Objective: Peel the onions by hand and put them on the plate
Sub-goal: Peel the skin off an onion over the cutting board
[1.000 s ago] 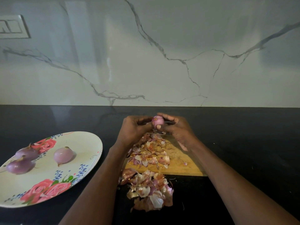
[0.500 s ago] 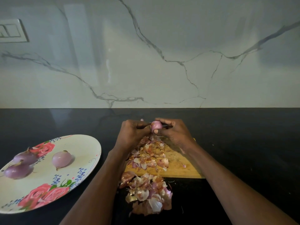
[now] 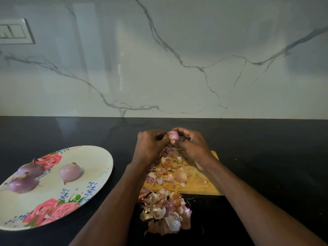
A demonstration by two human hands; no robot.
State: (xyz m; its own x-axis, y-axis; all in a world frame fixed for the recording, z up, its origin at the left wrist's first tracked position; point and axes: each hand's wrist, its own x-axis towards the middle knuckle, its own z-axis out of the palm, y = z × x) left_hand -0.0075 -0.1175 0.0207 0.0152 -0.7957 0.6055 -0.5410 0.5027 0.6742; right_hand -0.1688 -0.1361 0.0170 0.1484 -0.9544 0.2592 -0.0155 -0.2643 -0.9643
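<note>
A small pink onion [image 3: 173,135] is held up above the far end of the wooden cutting board [image 3: 195,181]. My right hand [image 3: 192,145] grips it from the right with curled fingers. My left hand [image 3: 150,145] pinches at its left tip, where a bit of dry skin shows. On the left lies a flowered oval plate [image 3: 53,189] with three peeled onions: two purple ones [image 3: 23,183] [image 3: 31,169] near its left rim and a paler one [image 3: 70,172] toward its middle.
Loose onion skins cover the board [image 3: 168,167] and spill in a heap [image 3: 165,212] onto the black counter [image 3: 266,157] in front of it. A marble wall rises behind the counter, with a switch plate [image 3: 14,31] at the upper left.
The onion has been turned a little in my fingers and both hands have shifted slightly. The plate and its onions have not changed.
</note>
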